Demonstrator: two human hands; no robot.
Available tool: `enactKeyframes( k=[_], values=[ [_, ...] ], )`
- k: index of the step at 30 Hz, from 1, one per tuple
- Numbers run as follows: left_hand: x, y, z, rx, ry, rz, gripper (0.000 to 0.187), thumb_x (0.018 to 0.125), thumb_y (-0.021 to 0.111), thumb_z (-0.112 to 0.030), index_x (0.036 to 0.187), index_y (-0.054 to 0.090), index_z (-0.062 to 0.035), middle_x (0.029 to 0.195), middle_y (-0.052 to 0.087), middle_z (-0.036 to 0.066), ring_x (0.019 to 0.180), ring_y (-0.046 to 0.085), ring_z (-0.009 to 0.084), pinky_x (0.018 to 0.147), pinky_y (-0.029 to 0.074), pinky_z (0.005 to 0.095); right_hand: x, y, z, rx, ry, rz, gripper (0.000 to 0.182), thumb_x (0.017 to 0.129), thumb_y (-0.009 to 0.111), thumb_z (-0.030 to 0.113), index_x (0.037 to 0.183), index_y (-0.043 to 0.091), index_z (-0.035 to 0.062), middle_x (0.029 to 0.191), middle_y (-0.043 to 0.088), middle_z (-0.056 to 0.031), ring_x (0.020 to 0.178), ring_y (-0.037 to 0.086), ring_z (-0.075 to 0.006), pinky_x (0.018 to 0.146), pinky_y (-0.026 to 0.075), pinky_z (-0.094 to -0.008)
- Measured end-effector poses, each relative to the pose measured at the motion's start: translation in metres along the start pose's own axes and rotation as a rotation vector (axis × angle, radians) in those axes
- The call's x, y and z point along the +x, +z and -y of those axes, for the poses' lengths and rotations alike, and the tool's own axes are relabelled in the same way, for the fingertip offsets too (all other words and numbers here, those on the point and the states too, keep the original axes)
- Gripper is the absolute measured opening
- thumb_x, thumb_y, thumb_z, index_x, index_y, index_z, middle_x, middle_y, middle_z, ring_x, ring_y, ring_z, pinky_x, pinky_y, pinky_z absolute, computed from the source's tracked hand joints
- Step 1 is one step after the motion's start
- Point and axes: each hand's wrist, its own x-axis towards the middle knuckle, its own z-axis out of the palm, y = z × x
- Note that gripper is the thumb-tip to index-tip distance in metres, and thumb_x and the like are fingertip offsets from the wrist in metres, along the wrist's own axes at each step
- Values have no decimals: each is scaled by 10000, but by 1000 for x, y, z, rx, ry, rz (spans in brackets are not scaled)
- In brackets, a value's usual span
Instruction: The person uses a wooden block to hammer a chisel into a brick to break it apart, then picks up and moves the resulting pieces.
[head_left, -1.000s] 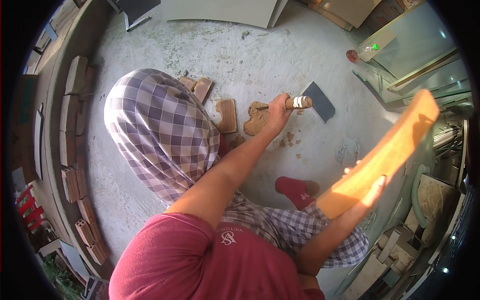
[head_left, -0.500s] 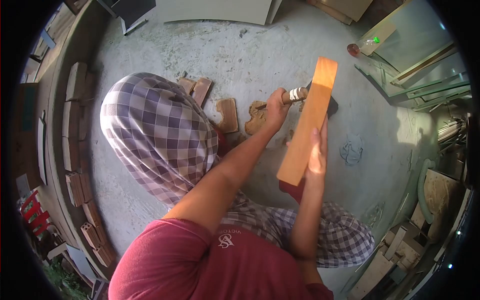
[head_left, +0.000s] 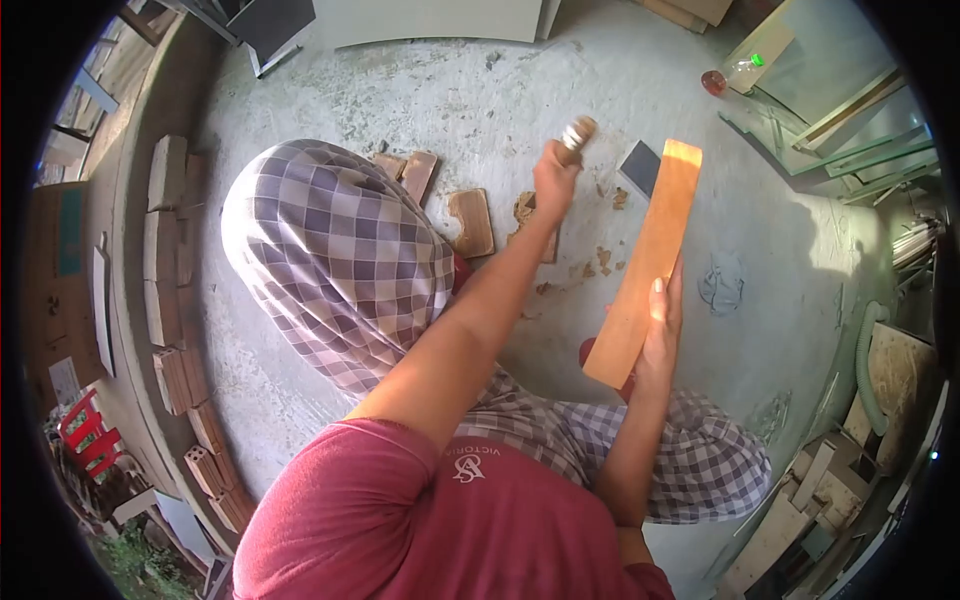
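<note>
My left hand (head_left: 555, 185) is closed round a short, stout brown tool (head_left: 573, 140) with a white wrapped band near its top. The fist hides its other end, and motion blurs it. In my right hand (head_left: 662, 335) is a long, flat wooden board (head_left: 648, 265), gripped near its lower end and tilted, its broad face towards me. The tool and the board are apart. A dark grey rectangular block (head_left: 640, 168) lies on the floor, partly behind the board. Near my left forearm lies a wooden piece with a curved cut-out (head_left: 472, 222).
More wooden pieces (head_left: 418, 175) and brown scraps (head_left: 604, 258) lie on the concrete floor. Stacked bricks (head_left: 163, 240) line the left wall. At the right are glass panes (head_left: 850, 160), a bottle with a green cap (head_left: 745, 70) and a crumpled clear sheet (head_left: 722, 283).
My left hand has drawn the tool up and away from the board, leaving a gap. The board has shifted slightly right and down in view, uncovering more of the grey block. The view has also moved.
</note>
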Motion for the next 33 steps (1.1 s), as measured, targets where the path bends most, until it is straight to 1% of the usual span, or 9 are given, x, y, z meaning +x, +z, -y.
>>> enactKeyframes(
  k=[2, 4, 6, 14, 15, 26, 28, 31, 33],
  values=[
    [30, -4, 31, -130, 28, -86, 218, 738, 680, -68, 899, 537, -29, 706, 573, 86, 649, 556, 185, 612, 450, 335, 9, -12, -19, -16, -52, -6, 648, 918, 469, 375, 1456, 194, 141, 1218, 458, -108, 938, 548, -202, 691, 536, -351],
    [37, -25, 14, -303, -146, -106, 241, 751, 689, -113, 902, 523, -27, 700, 556, 41, 625, 528, 136, 576, 445, 291, 14, -19, -26, -42, -96, 7, 655, 909, 479, 375, 1456, 200, 145, 1211, 462, -108, 940, 547, -202, 683, 533, -346],
    [41, -38, 17, -325, -186, -118, 275, 748, 696, -143, 915, 509, -31, 717, 553, 24, 613, 516, 110, 555, 439, 267, 17, -25, -31, -53, -73, -15, 654, 904, 487, 370, 1456, 207, 160, 1212, 466, -98, 954, 541, -198, 679, 529, -342],
    [29, -26, 10, -272, -134, 143, 279, 736, 701, -161, 882, 499, -34, 702, 552, 26, 600, 515, 108, 558, 450, 274, 17, -25, -34, -26, -103, 22, 623, 920, 474, 305, 1462, 194, 175, 1273, 458, -96, 875, 567, -189, 654, 529, -325],
    [28, -25, 10, -253, -127, 175, 284, 736, 701, -164, 883, 496, -33, 703, 551, 26, 602, 513, 106, 560, 448, 272, 10, -18, -22, 62, -51, 4, 612, 927, 491, 255, 1440, 230, 49, 1483, 265, -93, 1355, 256, -197, 1091, 226, -327],
    [27, -29, 16, -273, -161, 216, 255, 743, 680, -149, 864, 481, -44, 702, 533, 20, 606, 501, 103, 571, 442, 269, 13, -21, -26, 83, 26, -19, 598, 932, 498, 256, 1443, 241, 82, 1480, 276, -80, 1347, 271, -200, 1079, 253, -331],
    [30, -32, 18, -294, -157, 323, 234, 743, 664, -126, 866, 479, -51, 697, 526, 15, 600, 491, 102, 568, 432, 265, 12, -20, -24, 77, 35, -20, 595, 932, 499, 259, 1441, 248, 83, 1477, 283, -81, 1344, 278, -201, 1075, 260, -332],
    [29, -34, 18, -338, -140, 360, 168, 759, 652, -120, 805, 500, -65, 661, 500, 9, 582, 472, 104, 562, 406, 262, 10, -16, -15, -29, -6, -29, 591, 935, 500, 278, 1438, 259, 84, 1467, 303, -85, 1335, 293, -204, 1069, 273, -333],
    [30, -35, 17, -333, -145, 363, 162, 759, 649, -117, 804, 502, -66, 661, 500, 9, 585, 471, 104, 564, 407, 263, 12, -16, -6, -12, -151, 38, 599, 936, 504, 304, 1435, 264, 76, 1463, 312, -87, 1333, 296, -201, 1074, 268, -336]
  ],
)
